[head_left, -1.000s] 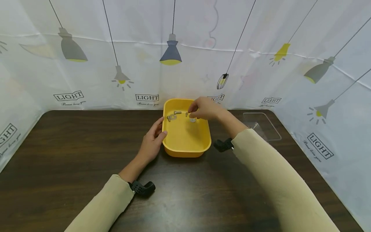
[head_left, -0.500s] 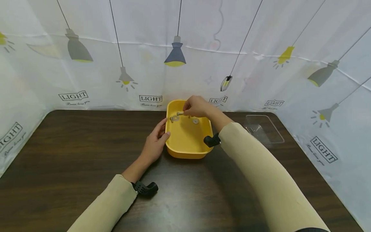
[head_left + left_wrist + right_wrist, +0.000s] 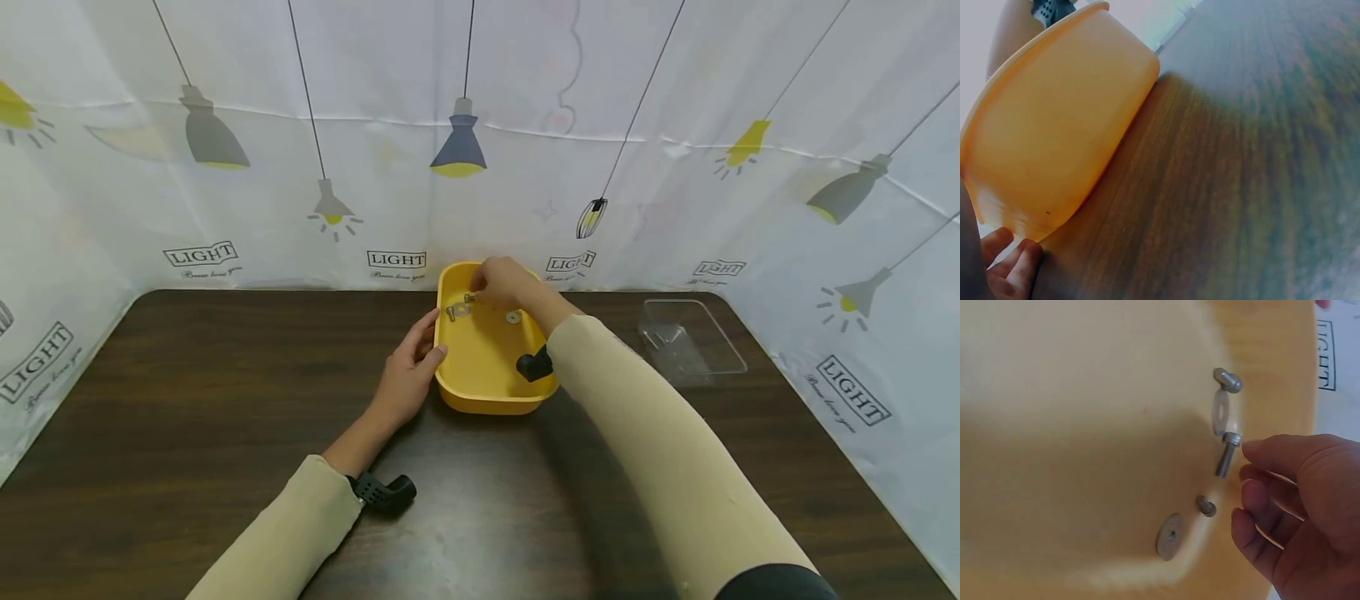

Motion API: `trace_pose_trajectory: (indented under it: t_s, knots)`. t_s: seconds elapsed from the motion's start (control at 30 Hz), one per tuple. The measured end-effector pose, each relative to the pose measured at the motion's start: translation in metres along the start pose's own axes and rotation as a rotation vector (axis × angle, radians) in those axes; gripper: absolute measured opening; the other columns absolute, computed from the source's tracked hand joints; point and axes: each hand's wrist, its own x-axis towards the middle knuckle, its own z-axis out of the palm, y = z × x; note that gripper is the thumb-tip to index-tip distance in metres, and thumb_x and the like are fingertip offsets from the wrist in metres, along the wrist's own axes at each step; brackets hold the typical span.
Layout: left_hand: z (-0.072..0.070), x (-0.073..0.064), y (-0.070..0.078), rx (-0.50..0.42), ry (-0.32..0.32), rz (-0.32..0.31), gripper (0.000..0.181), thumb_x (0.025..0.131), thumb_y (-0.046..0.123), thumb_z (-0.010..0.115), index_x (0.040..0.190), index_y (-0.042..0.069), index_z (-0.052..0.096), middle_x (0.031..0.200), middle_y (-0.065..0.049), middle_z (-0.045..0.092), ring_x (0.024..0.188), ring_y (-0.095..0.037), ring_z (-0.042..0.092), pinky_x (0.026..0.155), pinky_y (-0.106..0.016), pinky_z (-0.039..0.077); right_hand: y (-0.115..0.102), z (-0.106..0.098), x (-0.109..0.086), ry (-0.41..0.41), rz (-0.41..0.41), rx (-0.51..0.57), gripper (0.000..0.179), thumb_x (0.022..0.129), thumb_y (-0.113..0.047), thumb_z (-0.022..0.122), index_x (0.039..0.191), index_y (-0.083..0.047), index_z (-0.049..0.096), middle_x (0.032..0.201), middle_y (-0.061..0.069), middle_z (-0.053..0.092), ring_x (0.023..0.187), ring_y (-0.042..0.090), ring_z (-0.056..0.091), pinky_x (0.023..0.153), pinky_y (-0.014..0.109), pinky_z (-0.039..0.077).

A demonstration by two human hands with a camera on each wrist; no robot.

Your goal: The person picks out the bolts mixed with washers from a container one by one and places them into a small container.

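Note:
A yellow plastic bin (image 3: 491, 367) stands on the table. My left hand (image 3: 405, 375) holds its left side, thumb at the rim and fingers against the outer wall; in the left wrist view, fingertips (image 3: 1025, 259) meet the bin's lower edge. Over the bin's far part is my right hand (image 3: 504, 283), thumb and fingers bent and apart. In the right wrist view, a long bolt (image 3: 1227, 455) lies just beyond the thumb tip. A washer (image 3: 1220, 412) and a short bolt (image 3: 1229, 380) lie past it. A smaller bolt (image 3: 1206, 506) and another washer (image 3: 1170, 536) lie nearer the fingers.
A clear plastic box (image 3: 693, 337) with small metal pieces inside stands to the right of the bin. The dark wood table (image 3: 247, 400) meets a white lamp-printed curtain (image 3: 525, 175) at the back. Black wrist cameras sit on both arms.
My right hand has moved left over the bin, from the washer at the right towards the long bolt. The left hand stays at the bin's side. The head view has shifted slightly.

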Motion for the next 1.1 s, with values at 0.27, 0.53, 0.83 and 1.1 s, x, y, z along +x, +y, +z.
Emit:
trace_pose_trajectory:
  t_s: [0.27, 0.53, 0.83, 1.1]
  knots:
    - [0.001, -0.001, -0.001, 0.008, 0.005, -0.001, 0.057, 0.104, 0.025, 0.052, 0.158, 0.023, 0.035, 0.15, -0.013, 0.054, 0.127, -0.026, 0.061, 0.102, -0.047, 0.053, 0.0, 0.006, 0.008, -0.018, 0.0, -0.114, 0.032, 0.097, -0.015, 0.062, 0.128, -0.009, 0.07, 0.13, 0.011, 0.069, 0.119, 0.026, 0.062, 0.109, 0.039, 0.048]
    - [0.001, 0.0, -0.003, 0.0, 0.0, 0.005, 0.056, 0.104, 0.025, 0.052, 0.158, 0.023, 0.036, 0.15, -0.012, 0.055, 0.126, -0.025, 0.061, 0.102, -0.047, 0.053, -0.002, 0.014, 0.005, 0.008, -0.065, -0.192, 0.024, 0.098, -0.015, 0.063, 0.116, -0.006, 0.075, 0.114, 0.01, 0.075, 0.096, 0.024, 0.064, 0.097, 0.039, 0.053]
    - [0.0, 0.001, -0.003, -0.007, -0.004, 0.005, 0.056, 0.104, 0.025, 0.052, 0.158, 0.023, 0.036, 0.149, -0.012, 0.055, 0.126, -0.026, 0.061, 0.102, -0.048, 0.053, -0.002, 0.02, 0.008, 0.065, -0.054, -0.219, 0.018, 0.099, -0.018, 0.063, 0.103, -0.008, 0.077, 0.099, 0.007, 0.074, 0.084, 0.022, 0.06, 0.082, 0.034, 0.051]
    - [0.0, 0.001, -0.003, -0.016, -0.009, 0.002, 0.056, 0.104, 0.026, 0.052, 0.158, 0.025, 0.035, 0.151, -0.012, 0.053, 0.131, -0.027, 0.059, 0.104, -0.05, 0.051, -0.003, 0.022, 0.009, 0.084, -0.022, -0.195, 0.015, 0.098, -0.016, 0.063, 0.097, -0.007, 0.075, 0.092, 0.006, 0.07, 0.08, 0.021, 0.057, 0.075, 0.032, 0.046]
